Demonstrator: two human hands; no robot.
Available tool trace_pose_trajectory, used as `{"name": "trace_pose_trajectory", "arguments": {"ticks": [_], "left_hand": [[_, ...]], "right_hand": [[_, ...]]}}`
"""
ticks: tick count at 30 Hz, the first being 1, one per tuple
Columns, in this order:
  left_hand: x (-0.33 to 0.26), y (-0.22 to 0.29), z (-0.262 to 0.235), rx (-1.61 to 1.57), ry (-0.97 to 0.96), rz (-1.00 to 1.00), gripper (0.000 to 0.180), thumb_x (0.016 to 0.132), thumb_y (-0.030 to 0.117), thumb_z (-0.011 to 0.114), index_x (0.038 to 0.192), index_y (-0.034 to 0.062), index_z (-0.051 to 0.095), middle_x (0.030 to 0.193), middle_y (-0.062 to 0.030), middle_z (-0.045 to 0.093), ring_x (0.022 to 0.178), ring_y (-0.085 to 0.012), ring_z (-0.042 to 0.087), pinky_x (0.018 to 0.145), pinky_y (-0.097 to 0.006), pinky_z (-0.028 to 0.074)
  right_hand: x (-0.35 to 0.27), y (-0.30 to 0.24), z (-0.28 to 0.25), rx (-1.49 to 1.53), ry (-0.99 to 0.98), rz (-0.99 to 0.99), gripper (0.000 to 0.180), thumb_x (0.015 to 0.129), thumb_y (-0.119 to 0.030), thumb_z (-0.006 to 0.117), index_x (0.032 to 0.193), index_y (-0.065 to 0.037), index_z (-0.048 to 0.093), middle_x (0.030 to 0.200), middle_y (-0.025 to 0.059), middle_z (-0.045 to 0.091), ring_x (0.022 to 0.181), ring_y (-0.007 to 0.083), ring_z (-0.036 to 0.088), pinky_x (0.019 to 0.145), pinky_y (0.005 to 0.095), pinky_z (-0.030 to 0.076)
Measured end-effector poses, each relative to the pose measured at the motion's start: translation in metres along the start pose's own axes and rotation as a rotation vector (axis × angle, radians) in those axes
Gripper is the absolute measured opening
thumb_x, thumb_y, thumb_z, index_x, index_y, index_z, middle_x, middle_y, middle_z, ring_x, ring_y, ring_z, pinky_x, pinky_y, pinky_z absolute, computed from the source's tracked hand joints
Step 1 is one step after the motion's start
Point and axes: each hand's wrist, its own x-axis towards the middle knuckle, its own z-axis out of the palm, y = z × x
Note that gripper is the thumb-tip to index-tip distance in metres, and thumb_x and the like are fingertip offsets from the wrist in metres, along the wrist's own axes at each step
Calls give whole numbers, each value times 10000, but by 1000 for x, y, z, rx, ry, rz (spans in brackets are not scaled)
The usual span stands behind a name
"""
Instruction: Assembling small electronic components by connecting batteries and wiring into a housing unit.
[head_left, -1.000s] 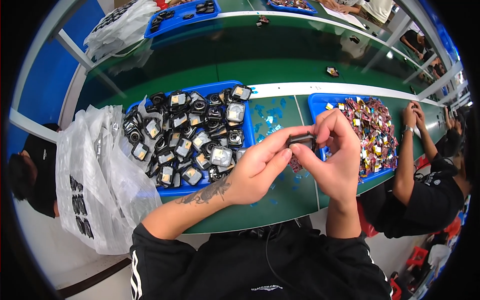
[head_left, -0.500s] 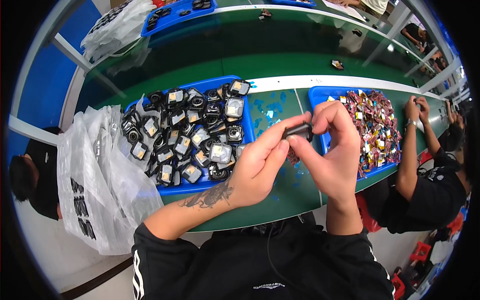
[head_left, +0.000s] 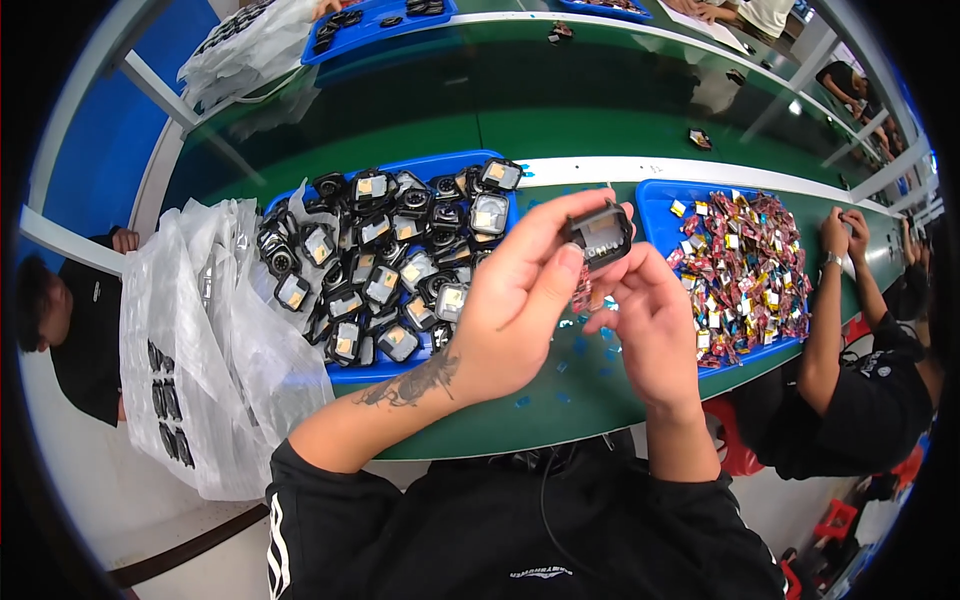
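My left hand (head_left: 520,310) grips a black watch case (head_left: 601,236) between thumb and fingers, tilted so its hollow inside with a grey panel faces up. Close under the case's right edge is my right hand (head_left: 655,330), its fingers half bent and thumb apart from them, with nothing visible in it. Its fingertips reach the case; whether they press on it is hidden. Between the hands shows a bit of pinkish-red flex piece (head_left: 583,291); I cannot tell what holds it. On the left, a blue tray (head_left: 375,374) is heaped with black watch cases (head_left: 382,284).
A second blue tray (head_left: 655,205) on the right holds a pile of reddish small parts (head_left: 745,270). Blue film scraps (head_left: 560,368) lie on the green table (head_left: 480,430). White plastic bags (head_left: 215,370) hang at the left. A co-worker (head_left: 850,380) sits close on the right.
The watch case has turned from edge-on to show its hollow inside. My right hand has dropped down from gripping it, its fingers loosening. The view has shifted slightly.
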Motion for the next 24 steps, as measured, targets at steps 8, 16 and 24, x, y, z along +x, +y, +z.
{"name": "trace_pose_trajectory", "arguments": {"ticks": [8, 16, 24], "left_hand": [[1, 7, 1, -67, -50, 4, 415, 1027, 73, 328, 1424, -45, 309, 1390, -269, 460, 1300, -323, 483, 1073, -409, 422], [5, 5, -5, 551, -85, -97, 333, 976, 33, 470, 1307, 35, 516, 1112, -121, 614, 857, -150, 634, 743, -286, 526], [2, 5, -4, 187, -145, -216, 214, 932, 60, 595, 1122, -35, 625, 1119, -108, 609, 1051, -169, 626, 905, -300, 534]], "right_hand": [[1, -4, 5, 480, -8, 291, 226, 1010, -182, 512, 1169, -22, 526, 1070, 74, 639, 910, 146, 653, 653, 269, 605], [10, -22, 0, -528, 299, -523, 258, 857, 44, 666, 1100, 18, 581, 945, 66, 615, 804, 110, 629, 704, 236, 534], [16, -65, 2, -766, 14, -659, 369, 764, 81, 715, 1116, 9, 629, 878, 82, 672, 758, 137, 672, 680, 241, 527]]}}
